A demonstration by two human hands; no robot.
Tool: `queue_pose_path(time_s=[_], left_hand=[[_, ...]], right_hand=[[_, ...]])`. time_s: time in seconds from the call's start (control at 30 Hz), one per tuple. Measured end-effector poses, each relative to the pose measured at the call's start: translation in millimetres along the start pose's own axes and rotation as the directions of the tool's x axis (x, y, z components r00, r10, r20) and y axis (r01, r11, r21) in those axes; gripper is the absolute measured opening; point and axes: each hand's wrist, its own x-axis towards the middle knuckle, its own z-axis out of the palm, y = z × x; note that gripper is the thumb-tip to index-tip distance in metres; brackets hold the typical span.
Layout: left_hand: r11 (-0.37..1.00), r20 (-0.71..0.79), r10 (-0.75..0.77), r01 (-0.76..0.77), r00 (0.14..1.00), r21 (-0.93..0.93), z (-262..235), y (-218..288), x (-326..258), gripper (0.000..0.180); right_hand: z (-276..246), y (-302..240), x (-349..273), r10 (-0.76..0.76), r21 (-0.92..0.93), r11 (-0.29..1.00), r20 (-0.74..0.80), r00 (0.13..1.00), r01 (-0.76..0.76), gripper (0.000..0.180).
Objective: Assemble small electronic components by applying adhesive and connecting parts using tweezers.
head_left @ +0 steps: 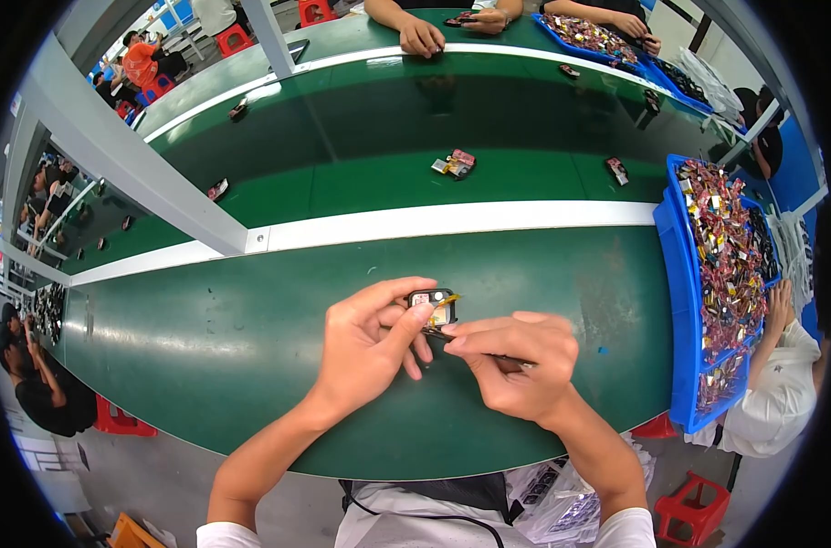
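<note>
Over the near green worktop, my left hand (365, 340) pinches a small black device casing (445, 298) between thumb and fingers. Inside the casing show a silvery part, a yellow flex strip and a bit of pink. My right hand (525, 361) is closed round a thin dark tool, probably tweezers (526, 364), whose back end sticks out past the palm. Its front end reaches the lower edge of the casing; the exact contact is hidden by my fingers.
At the right stands a blue bin (667, 301) heaped with small wired parts. Beyond a white rail (452, 217), a green belt (361, 183) carries scattered parts, including a small cluster (455, 164). A grey post (151, 146) rises at left. Co-workers sit across and to both sides.
</note>
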Motion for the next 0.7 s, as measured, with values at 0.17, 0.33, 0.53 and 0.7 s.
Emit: queue_pose_path(time_s=[0.17,0.33,0.53,0.7], left_hand=[[1.0,-0.039,-0.004,0.004,0.999,0.015,5,-1,0,0.025],[0.999,-0.061,0.021,-0.019,0.998,0.036,8,-4,1,0.023],[0.999,-0.102,0.022,-0.017,0.995,0.049,12,-5,2,0.02],[0.997,-0.148,-0.008,0.018,0.989,0.071,12,-7,4,0.02]], right_hand=[[-1,0,-1,-0.039,-0.059,0.997,0.015,0.999,0.039,0.026],[0,1,-2,-0.058,-0.079,0.995,0.016,0.998,0.059,0.028],[2,1,-3,-0.074,-0.089,0.993,0.001,0.997,0.074,0.029],[1,2,-1,-0.035,-0.128,0.991,0.048,0.998,0.041,0.021]])
